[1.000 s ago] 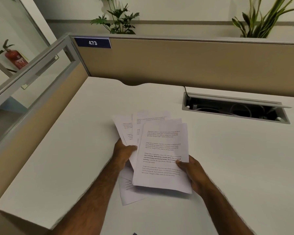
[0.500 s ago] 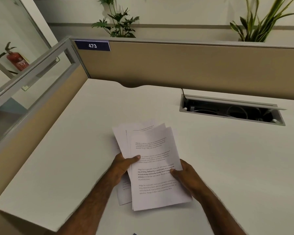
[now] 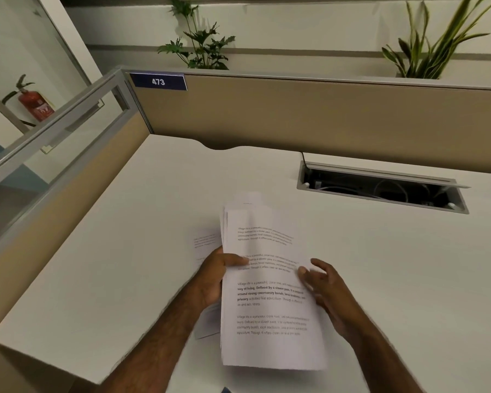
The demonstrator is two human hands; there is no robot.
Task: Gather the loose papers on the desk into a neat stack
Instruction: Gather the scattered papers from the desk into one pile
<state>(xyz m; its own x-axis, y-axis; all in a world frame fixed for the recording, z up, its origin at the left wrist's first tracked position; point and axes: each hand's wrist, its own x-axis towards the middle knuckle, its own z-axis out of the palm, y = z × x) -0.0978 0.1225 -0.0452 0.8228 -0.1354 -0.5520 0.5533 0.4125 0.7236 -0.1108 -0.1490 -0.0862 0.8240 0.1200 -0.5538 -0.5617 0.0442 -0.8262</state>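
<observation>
left hand point(image 3: 214, 276) clamped on the left edge of the papers point(image 3: 270, 296), thumb over the top sheet. right hand point(image 3: 323, 290) spread open, just touching their right edge. stack raised over the desk point(image 3: 111, 265) near its front edge; cable tray point(image 3: 380, 191) toward the back right corner.

Left hand point(image 3: 214, 275): forearm extended forward, fingers curled, thumb pressed across the top, clamped closed. Right hand point(image 3: 325, 287): palm facing inward, fingers spread and loose, nothing gripped; outline blurred.
</observation>
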